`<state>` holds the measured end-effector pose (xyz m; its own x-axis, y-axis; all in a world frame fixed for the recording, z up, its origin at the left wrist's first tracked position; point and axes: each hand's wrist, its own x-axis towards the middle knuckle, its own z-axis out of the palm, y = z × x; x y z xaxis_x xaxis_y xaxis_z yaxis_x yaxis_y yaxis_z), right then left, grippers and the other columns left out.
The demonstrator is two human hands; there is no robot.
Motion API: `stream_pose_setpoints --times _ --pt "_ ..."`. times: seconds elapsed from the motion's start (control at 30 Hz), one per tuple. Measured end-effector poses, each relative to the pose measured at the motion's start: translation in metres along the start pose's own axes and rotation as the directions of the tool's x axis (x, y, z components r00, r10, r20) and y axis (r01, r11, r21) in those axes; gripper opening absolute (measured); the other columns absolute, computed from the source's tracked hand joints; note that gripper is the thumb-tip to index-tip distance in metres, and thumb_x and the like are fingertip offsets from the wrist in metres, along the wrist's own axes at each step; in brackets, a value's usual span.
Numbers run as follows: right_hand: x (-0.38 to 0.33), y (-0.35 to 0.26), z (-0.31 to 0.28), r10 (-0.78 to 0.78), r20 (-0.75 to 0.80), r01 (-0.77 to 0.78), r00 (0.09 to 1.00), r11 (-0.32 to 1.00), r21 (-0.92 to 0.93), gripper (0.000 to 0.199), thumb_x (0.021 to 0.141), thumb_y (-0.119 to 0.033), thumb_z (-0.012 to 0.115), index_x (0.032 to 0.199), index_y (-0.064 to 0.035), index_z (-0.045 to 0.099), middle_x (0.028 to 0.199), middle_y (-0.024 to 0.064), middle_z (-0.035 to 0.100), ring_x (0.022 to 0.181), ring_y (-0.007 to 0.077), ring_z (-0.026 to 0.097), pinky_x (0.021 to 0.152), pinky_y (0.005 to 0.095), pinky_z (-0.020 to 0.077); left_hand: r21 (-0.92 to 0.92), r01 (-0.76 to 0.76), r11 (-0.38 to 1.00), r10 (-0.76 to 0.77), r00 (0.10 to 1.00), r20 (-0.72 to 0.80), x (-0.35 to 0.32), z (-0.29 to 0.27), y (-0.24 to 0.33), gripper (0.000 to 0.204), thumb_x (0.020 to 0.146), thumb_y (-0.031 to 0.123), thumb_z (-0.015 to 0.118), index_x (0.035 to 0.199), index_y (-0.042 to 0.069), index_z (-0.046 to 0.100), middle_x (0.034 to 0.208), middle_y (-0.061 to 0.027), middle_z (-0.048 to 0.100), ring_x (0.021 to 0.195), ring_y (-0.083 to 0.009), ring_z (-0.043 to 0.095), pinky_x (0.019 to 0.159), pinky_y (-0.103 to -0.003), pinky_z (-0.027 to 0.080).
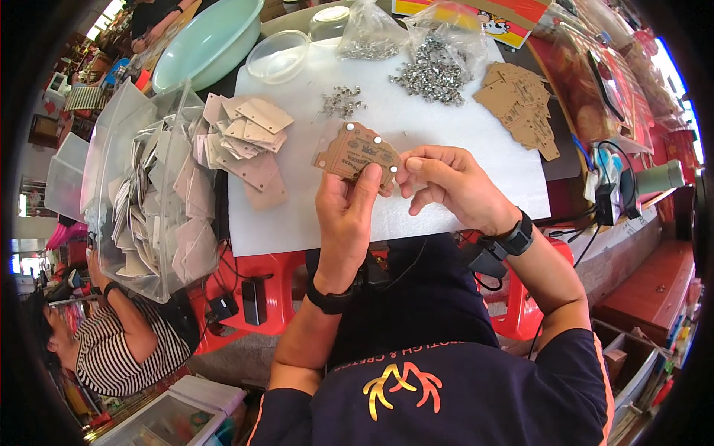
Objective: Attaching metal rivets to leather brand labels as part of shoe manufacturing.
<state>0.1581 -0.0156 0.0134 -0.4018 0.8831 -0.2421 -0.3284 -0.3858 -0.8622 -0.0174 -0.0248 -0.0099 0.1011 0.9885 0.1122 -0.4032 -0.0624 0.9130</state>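
Observation:
My left hand (347, 215) grips a thin brown printed plate (349, 157) with a wavy edge, thumb on top and fingers beneath. Round silvery studs sit at several of its corners. My right hand (454, 182) is at the plate's right edge, thumb and forefinger drawn together in a pinch; what they hold, if anything, is hidden. Just beyond the plate lies a small heap of metal pieces (341, 101). A larger heap of small metal pieces (433, 78) spills from a clear plastic bag (455, 37). Brown plates like the held one form a pile (517, 104) at the right.
Pale plates (249, 137) are stacked left on the white foam sheet (297, 215), beside a clear bin (160, 286) full of more. A clear round tub (277, 58) and a pale green basin (204, 46) stand behind. Cables (602, 186) hang at right. Another person (123, 346) sits at left.

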Motion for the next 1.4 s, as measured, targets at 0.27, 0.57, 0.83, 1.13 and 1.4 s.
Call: stream_pose_setpoints --times 0.27,0.57,0.83,1.13,1.4 --pt "-0.002 -0.010 -0.002 0.024 0.004 -0.023 1.000 0.984 -0.179 0.027 0.097 -0.026 0.056 0.102 -0.0002 0.064 0.091 0.0032 0.063 0.078 0.0096 0.060 0.064 0.0267 0.0556 -0.033 0.046 0.998 -0.043 0.995 0.093 0.003 -0.003 0.007 0.032 0.098 0.009 0.051 0.129 0.001 0.048 0.107 -0.0053 0.061 0.088 -0.0111 0.055 0.072 -0.028 0.046" --pt "-0.001 -0.015 0.001 -0.065 -0.058 0.031 0.996 0.884 -0.467 0.024 0.095 -0.024 0.061 0.091 -0.0012 0.067 0.077 -0.0003 0.061 0.067 0.0055 0.056 0.060 0.0239 0.0528 -0.048 0.155 0.987 -0.150 0.985 0.090 0.001 -0.003 0.010 0.033 0.093 0.004 0.059 0.125 0.000 0.051 0.105 -0.0043 0.061 0.090 -0.0088 0.057 0.078 -0.025 0.048" --pt "-0.003 -0.009 0.005 -0.166 -0.024 0.121 0.986 0.805 -0.580 0.021 0.094 -0.019 0.062 0.089 0.0006 0.065 0.070 0.0003 0.059 0.063 0.0059 0.055 0.056 0.0226 0.0468 0.039 0.054 0.998 -0.057 0.995 0.084 0.004 -0.002 0.008 0.047 0.085 -0.001 0.067 0.127 0.001 0.046 0.109 -0.0061 0.059 0.093 -0.0128 0.060 0.081 -0.029 0.052" --pt "0.000 -0.036 0.001 -0.039 0.079 0.083 0.996 0.716 -0.693 0.018 0.092 -0.017 0.061 0.092 0.0010 0.066 0.075 0.0033 0.063 0.063 0.0079 0.058 0.057 0.0234 0.0509 -0.026 0.104 0.994 -0.097 0.978 0.185 0.005 -0.006 0.007 0.050 0.087 -0.004 0.064 0.129 0.001 0.038 0.115 -0.0089 0.056 0.100 -0.0138 0.059 0.087 -0.029 0.051" --pt "0.033 -0.150 -0.030 -0.141 -0.041 0.061 0.989 0.649 -0.758 0.027 0.096 -0.032 0.056 0.088 -0.0067 0.064 0.077 -0.0022 0.059 0.066 0.0053 0.056 0.059 0.0203 0.0480 -0.035 0.079 0.996 -0.071 0.980 0.188 0.010 -0.026 0.000 0.045 0.089 0.001 0.062 0.130 0.004 0.042 0.117 -0.0135 0.058 0.103 -0.0229 0.060 0.092 -0.036 0.049"
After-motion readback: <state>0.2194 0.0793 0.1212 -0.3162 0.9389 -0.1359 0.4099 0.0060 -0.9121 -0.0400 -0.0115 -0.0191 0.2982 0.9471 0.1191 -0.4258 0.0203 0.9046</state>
